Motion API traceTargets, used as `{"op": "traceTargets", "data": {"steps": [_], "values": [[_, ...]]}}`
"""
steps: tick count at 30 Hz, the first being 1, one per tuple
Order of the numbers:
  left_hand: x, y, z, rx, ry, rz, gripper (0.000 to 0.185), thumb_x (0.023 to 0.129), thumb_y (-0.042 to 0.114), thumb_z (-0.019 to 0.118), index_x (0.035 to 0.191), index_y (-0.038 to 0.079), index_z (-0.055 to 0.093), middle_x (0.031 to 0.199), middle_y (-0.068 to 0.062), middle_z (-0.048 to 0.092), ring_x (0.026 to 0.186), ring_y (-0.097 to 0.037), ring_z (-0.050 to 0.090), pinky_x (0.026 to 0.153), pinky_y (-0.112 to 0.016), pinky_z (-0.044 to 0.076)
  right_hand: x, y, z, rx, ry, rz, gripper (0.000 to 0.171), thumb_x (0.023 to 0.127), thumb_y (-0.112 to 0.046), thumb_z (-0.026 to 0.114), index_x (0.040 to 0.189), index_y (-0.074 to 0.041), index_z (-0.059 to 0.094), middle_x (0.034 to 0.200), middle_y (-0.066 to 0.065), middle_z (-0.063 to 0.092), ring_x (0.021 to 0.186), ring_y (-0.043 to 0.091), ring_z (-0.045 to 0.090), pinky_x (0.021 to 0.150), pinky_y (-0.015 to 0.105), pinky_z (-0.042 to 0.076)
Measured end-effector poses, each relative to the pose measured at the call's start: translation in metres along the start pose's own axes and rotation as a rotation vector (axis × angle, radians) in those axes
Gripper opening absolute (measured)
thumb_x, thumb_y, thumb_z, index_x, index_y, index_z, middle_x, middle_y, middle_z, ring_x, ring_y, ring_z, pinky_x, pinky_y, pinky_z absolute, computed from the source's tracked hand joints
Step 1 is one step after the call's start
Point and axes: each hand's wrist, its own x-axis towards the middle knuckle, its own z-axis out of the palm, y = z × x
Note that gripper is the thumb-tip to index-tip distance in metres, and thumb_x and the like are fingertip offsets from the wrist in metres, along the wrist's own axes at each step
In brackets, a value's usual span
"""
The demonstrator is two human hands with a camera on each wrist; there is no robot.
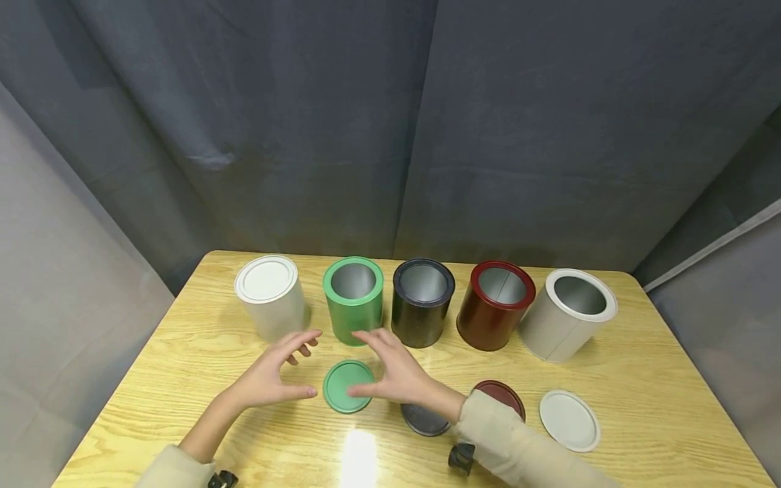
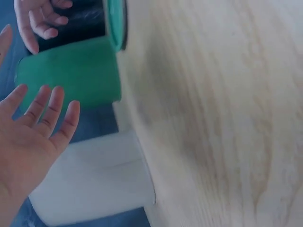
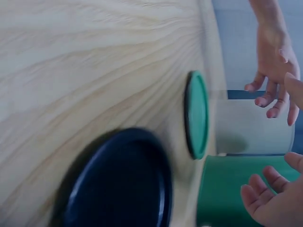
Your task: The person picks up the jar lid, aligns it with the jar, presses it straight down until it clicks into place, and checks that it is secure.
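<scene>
My left hand [image 1: 274, 376] is held above the table with its fingers spread and nothing in it. To its right, my right hand [image 1: 399, 373] faces it, also holding nothing, fingers apart. Between and below them lies a round green lid [image 1: 339, 385], partly covered by my right thumb. Just behind the hands stands an open green can [image 1: 356, 313]. A white can [image 1: 277, 313] with a white lid on it stands beyond my left hand. Below my right wrist a black lid [image 1: 424, 421] lies partly hidden. In the left wrist view, the left palm [image 2: 28, 151] shows with relaxed fingers.
An open black can [image 1: 419, 322], a dark red can [image 1: 490, 318] and another whitish can [image 1: 558, 332] continue the row at the back. A dark red lid [image 1: 505, 398], partly behind my sleeve, and a white lid [image 1: 569, 420] lie in front. Dark curtains hang behind the table.
</scene>
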Motion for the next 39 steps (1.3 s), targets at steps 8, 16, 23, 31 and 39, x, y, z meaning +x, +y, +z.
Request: {"op": "traceTargets", "data": {"steps": [8, 16, 23, 31, 39], "values": [[0.010, -0.010, 0.014, -0.006, -0.110, -0.007, 0.087, 0.063, 0.023, 0.084, 0.136, 0.009, 0.038, 0.120, -0.014, 0.048, 0.099, -0.033, 0.051, 0.075, -0.046, 0.046, -0.004, 0.015, 0.005, -0.007, -0.054, 0.017, 0.087, 0.067, -0.044, 0.078, 0.137, -0.009, 0.039, 0.121, 0.011, 0.046, 0.105, 0.022, 0.046, 0.083, 0.039, 0.042], [0.015, -0.016, 0.022, -0.004, -0.169, 0.022, 0.093, 0.062, 0.025, 0.084, 0.137, -0.001, 0.034, 0.122, -0.018, 0.046, 0.106, -0.034, 0.049, 0.086, -0.046, 0.044, -0.005, 0.025, 0.012, -0.067, -0.104, 0.003, 0.096, 0.063, -0.046, 0.080, 0.137, -0.005, 0.036, 0.120, 0.012, 0.044, 0.107, 0.023, 0.042, 0.086, 0.042, 0.040], [0.018, -0.025, 0.028, 0.040, -0.210, -0.036, 0.095, 0.061, 0.032, 0.084, 0.137, 0.002, 0.036, 0.122, -0.015, 0.044, 0.111, -0.031, 0.045, 0.090, -0.049, 0.039, -0.007, 0.034, 0.019, -0.127, -0.169, 0.050, 0.101, 0.060, -0.048, 0.081, 0.139, -0.007, 0.034, 0.123, 0.013, 0.041, 0.113, 0.027, 0.035, 0.086, 0.045, 0.032], [0.018, -0.033, 0.032, 0.078, -0.250, -0.085, 0.096, 0.060, 0.038, 0.083, 0.137, 0.003, 0.037, 0.122, -0.013, 0.043, 0.112, -0.029, 0.042, 0.090, -0.051, 0.036, -0.008, 0.038, 0.023, -0.157, -0.197, 0.094, 0.103, 0.058, -0.051, 0.081, 0.140, -0.010, 0.033, 0.123, 0.010, 0.039, 0.111, 0.025, 0.033, 0.078, 0.036, 0.029], [0.018, -0.038, 0.034, 0.119, -0.270, -0.125, 0.091, 0.061, 0.041, 0.082, 0.135, 0.005, 0.042, 0.124, -0.011, 0.041, 0.116, -0.030, 0.036, 0.088, -0.054, 0.029, -0.006, 0.041, 0.023, -0.169, -0.224, 0.103, 0.102, 0.057, -0.052, 0.081, 0.139, -0.012, 0.035, 0.122, 0.009, 0.039, 0.109, 0.024, 0.032, 0.079, 0.035, 0.027]]}}
